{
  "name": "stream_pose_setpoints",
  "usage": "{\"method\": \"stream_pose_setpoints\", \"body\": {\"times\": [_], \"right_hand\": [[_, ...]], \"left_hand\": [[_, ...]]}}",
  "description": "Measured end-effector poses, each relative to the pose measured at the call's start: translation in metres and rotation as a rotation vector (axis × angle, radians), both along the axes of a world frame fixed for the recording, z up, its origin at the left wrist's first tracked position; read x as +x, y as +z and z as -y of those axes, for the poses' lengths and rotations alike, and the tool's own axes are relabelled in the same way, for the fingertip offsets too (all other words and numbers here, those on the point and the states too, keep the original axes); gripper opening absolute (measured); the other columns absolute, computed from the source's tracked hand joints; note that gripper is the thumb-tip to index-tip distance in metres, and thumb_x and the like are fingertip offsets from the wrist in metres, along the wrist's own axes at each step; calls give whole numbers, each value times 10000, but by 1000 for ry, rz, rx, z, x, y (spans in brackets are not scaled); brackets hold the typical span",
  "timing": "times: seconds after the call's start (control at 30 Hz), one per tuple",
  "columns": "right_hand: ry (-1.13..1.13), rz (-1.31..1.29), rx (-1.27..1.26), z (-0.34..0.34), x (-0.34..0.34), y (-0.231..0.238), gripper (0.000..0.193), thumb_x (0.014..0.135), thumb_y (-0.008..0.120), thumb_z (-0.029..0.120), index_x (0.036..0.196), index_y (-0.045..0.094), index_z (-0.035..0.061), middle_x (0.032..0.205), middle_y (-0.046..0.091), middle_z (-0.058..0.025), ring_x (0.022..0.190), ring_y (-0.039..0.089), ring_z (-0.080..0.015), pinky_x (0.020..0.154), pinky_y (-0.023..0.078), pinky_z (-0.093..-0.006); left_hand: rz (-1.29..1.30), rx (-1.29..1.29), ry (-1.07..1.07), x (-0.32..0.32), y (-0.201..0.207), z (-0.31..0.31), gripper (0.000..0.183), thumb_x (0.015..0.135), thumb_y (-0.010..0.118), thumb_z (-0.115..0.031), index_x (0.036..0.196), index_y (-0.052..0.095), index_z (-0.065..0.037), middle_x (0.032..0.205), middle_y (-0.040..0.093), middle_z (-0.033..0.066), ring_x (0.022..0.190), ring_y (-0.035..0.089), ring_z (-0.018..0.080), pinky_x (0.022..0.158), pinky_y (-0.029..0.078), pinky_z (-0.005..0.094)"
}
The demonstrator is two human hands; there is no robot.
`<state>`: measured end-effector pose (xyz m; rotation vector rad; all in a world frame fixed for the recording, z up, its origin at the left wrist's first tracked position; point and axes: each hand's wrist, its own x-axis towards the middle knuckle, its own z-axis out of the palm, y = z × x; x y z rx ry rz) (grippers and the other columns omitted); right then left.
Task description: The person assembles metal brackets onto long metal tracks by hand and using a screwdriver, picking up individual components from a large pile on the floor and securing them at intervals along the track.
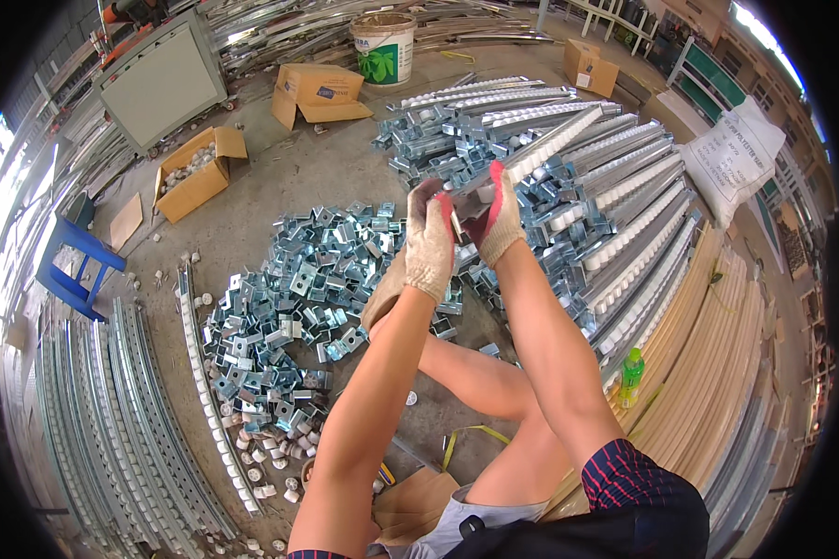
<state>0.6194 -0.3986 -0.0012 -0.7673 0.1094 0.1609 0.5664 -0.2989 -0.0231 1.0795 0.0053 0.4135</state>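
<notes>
Gloved fingers [498, 181] of the person's left hand [429, 238] and right hand [500, 222] grip a white-rollered rail [557, 147]. Left of them, metal brackets [298, 272] sprawl; rightward, stacked rails [629, 192] crowd close.

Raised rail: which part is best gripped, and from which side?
Probably the near end of the rail, pinched across its metal sides from left and right: that end lies at the left hand and right hand, and the length points away. White rollers line its face and might turn under a finger.

A slim metal rail [543, 140] lined with white rollers [557, 149] slants rightward.
</notes>
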Motion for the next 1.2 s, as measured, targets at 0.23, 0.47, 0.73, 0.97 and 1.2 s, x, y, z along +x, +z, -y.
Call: {"method": "stream_pose_setpoints", "body": {"times": [0.23, 0.47, 0.73, 0.97, 1.2], "right_hand": [[-49, -47, 77, 39, 13, 37, 736, 883, 690, 702, 1297, 595, 101, 1035, 706, -98, 951, 719, -292, 898, 556, -513], [-207, -110, -74, 25, 88, 5, 357, 964, 618, 363, 1174, 586, 77, 921, 684, -164, 760, 684, -331, 681, 582, -518], [180, -31, 139, 25, 22, -6, 677, 907, 653, 723, 1160, 624, 96, 1038, 715, -130, 937, 714, -329, 848, 600, -519], [106, -119, 347, 8, -34, -6, 528, 954, 687, 585, 1071, 666, 71, 925, 734, -133, 780, 730, -283, 641, 629, -399], [56, -75, 413, 11, 35, 8, 286, 1044, 634, 372, 980, 644, 93, 727, 671, -118, 583, 664, -241, 504, 588, -324]], "left_hand": [[-364, -235, 68, 4, 29, 9, 461, 1089, 477, -478, 1184, 646, -60, 1028, 668, 69, 882, 640, 181, 787, 526, 339], [13, 189, 465, 33, 40, 33, 388, 1094, 435, -363, 1263, 649, -88, 953, 675, 118, 771, 636, 236, 801, 521, 397], [-529, 461, 124, 18, 49, 19, 679, 1077, 271, -570, 1551, 398, -101, 1409, 583, 274, 1284, 584, 462, 1074, 452, 517], [-639, 457, 115, -46, 78, -14, 763, 1048, 389, -637, 1549, 399, -61, 1380, 636, 266, 1286, 606, 445, 1081, 459, 467], [-640, 1177, -251, -177, 21, -184, 685, 1007, 523, -565, 1411, 547, -12, 1312, 668, 282, 1242, 639, 426, 1050, 478, 456]]}}
